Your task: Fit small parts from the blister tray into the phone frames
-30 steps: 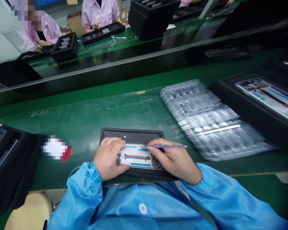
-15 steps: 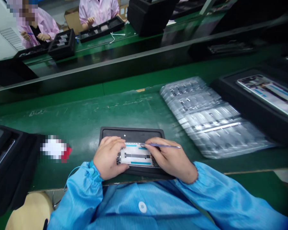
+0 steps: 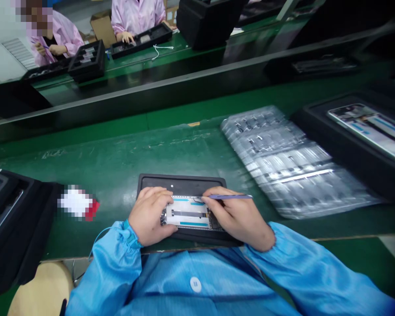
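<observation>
The left hand [image 3: 149, 216] is closed over the left end of the phone frame [image 3: 188, 213], fingers curled on its top edge and thumb at the lower edge, pinning it flat. The frame is a thin pale rectangle with blue strips and a dark bar across it. It lies in a shallow matte black jig tray [image 3: 181, 181] with rounded corners, near the front edge of the scuffed green bench mat [image 3: 118, 158]. The right hand [image 3: 240, 217] pinches a slim tool [image 3: 231, 197], bluish and metallic, with its tip on the frame's upper edge.

At the far left sits a soft black foam tray [image 3: 16, 219], its contents hard to make out. To the right lies a clear, glossy blister tray [image 3: 292, 162] with small dark parts in its pockets. Beyond it, a deep black tray [image 3: 335, 145] holds another pale panel [image 3: 371, 125].
</observation>
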Motion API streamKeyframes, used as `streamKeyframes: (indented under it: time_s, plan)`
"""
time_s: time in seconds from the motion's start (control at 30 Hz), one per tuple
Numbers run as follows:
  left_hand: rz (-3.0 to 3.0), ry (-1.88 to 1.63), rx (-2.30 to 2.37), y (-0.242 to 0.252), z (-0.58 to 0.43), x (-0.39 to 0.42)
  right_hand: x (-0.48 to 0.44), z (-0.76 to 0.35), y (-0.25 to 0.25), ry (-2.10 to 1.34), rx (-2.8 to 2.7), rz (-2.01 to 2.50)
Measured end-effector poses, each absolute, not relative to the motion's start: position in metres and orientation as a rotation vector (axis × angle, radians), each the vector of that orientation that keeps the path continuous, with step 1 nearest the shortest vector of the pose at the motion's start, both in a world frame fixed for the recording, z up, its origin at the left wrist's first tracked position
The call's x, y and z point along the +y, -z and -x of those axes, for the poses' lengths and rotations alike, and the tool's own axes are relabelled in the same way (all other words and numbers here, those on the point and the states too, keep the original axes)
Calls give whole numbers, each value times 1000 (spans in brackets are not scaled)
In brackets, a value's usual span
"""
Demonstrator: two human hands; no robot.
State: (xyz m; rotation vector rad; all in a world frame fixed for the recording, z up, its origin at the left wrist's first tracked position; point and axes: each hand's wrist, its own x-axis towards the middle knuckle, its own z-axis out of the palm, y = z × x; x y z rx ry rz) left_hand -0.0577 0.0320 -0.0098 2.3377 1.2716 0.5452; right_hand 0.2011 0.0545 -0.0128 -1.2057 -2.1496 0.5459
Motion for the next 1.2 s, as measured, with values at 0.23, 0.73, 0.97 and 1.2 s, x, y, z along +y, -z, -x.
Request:
streamKeyframes:
  time_s: [0.23,0.73,0.97,1.2]
  plan:
    - [-2331,-549,1272,9,57,32,54,-200,16,-496,-2196,1112]
    - [-2335,-543,1268,10,58,32,57,-194,8,-601,-2172,1252]
    - [-2330,-534,1270,10,58,33,59,-193,7,-602,-2106,1304]
    - [-2323,-541,1274,11,59,32,58,-191,9,-584,-2153,1279]
